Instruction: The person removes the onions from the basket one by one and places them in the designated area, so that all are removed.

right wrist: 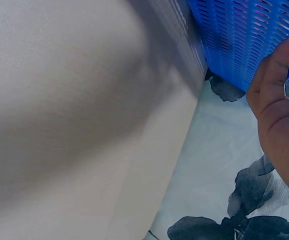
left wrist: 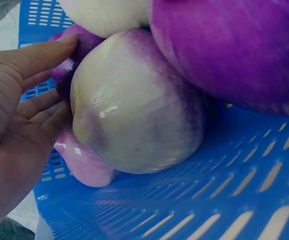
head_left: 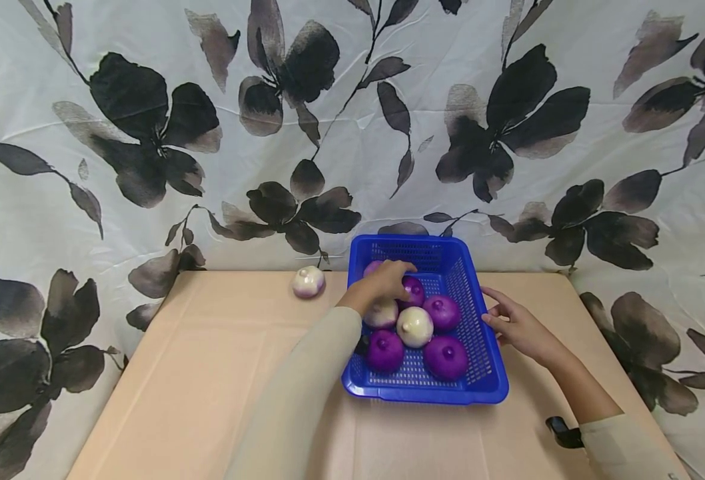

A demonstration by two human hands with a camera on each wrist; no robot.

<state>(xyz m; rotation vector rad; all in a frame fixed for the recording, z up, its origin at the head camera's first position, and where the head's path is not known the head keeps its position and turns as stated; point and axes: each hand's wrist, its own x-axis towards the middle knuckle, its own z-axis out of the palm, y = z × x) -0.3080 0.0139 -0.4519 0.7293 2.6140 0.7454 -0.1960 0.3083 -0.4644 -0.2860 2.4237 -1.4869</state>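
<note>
A blue plastic basket [head_left: 424, 395] holds several purple onions and whitish ones. My left hand [head_left: 382, 283] reaches in over the left side and grips a purple onion [head_left: 414, 291]. In the left wrist view, the thumb lies on that onion [left wrist: 64, 72] with the fingers below it. Close beside it sits a white-and-purple onion [left wrist: 139, 105], and a pinkish onion [left wrist: 87, 160] lies beneath the fingers. My right hand [head_left: 523, 328] pinches the basket's right rim between thumb and fingers; part of the hand is cut off in the right wrist view.
One white-and-purple onion [head_left: 308, 282] lies on the table [head_left: 220, 373] left of the basket, near the back edge. A flower-printed cloth [head_left: 388, 133] hangs behind the table. A black device [head_left: 564, 432] is on the right wrist.
</note>
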